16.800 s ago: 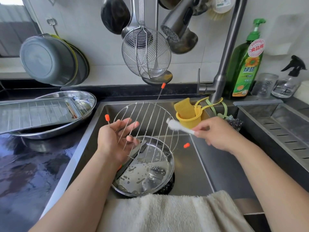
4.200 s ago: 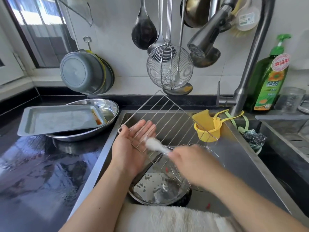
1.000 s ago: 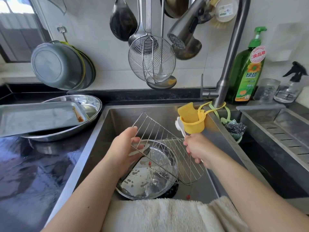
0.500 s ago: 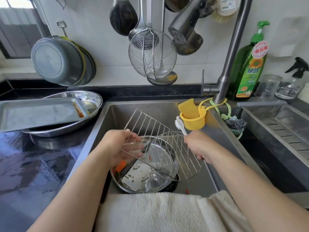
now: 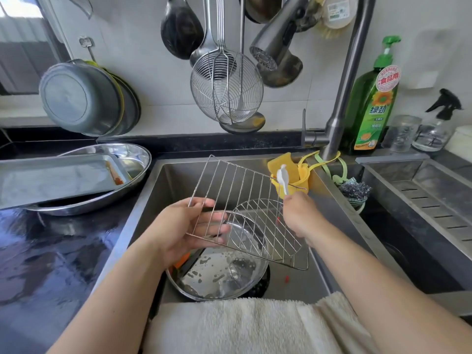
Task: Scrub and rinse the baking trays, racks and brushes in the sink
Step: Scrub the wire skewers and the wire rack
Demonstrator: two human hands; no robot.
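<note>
Fingers of my left hand [image 5: 186,229] curl round the left edge of the rectangular wire rack [image 5: 245,210], holding it tilted over the sink [image 5: 158,200], its far corner raised and its near right corner low. My right hand [image 5: 300,218] grips the handle of a small white brush [image 5: 283,178], whose head points up at the rack's right end, just in front of the yellow sponge holder [image 5: 302,178]. Under the rack a round wire rack [image 5: 255,226] leans into a round steel pan [image 5: 224,274] that holds soapy water on the sink floor. A cream towel [image 5: 242,325] lies over the sink's near rim. On the dark worktop [image 5: 46,264] to the left, a rectangular baking tray [image 5: 56,178] with an orange smear rests across an oval steel dish [image 5: 122,159]. The tap [image 5: 342,93] rises behind the sink, with a green bottle of dish soap [image 5: 373,103] beside it.
</note>
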